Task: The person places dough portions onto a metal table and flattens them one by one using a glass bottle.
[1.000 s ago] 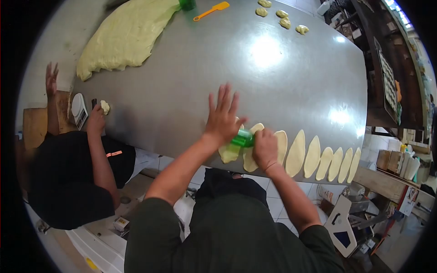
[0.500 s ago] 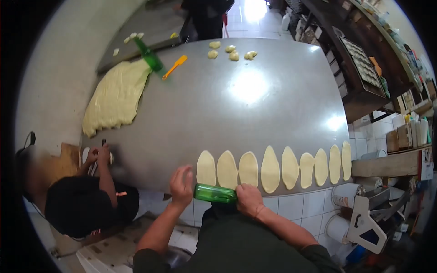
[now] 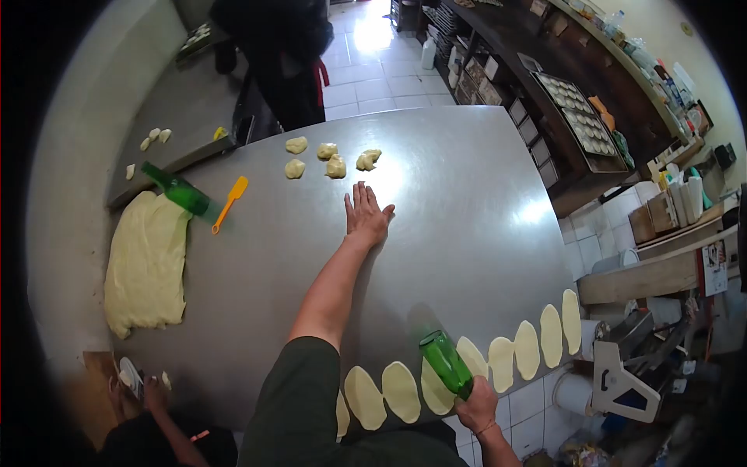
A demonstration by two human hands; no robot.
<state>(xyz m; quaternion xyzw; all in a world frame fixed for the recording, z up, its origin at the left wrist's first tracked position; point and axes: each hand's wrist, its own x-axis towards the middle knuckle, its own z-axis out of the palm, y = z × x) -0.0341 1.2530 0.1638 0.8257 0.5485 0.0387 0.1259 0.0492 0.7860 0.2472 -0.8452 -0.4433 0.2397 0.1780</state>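
- See the left hand (image 3: 367, 220)?
- Yes. Spread wide, holding nothing. Near the dough lumps (image 3: 335, 166). Can't tell if touching the surface (image 3: 475, 233).
- And the right hand (image 3: 478, 405)?
- Curled tight around the thin end of a green bottle (image 3: 445, 360). Held slanting over the row of flat dough (image 3: 401, 393), along the near side.
- More to see?
- Look left at a big dough slab (image 3: 148, 268), with the other bottle (image 3: 179, 191) by the far end and an orange scraper (image 3: 231, 204) just beside.

On both sides of your left hand (image 3: 368, 221), you have free table (image 3: 459, 241); just ahead, dough lumps (image 3: 335, 166) block your way.
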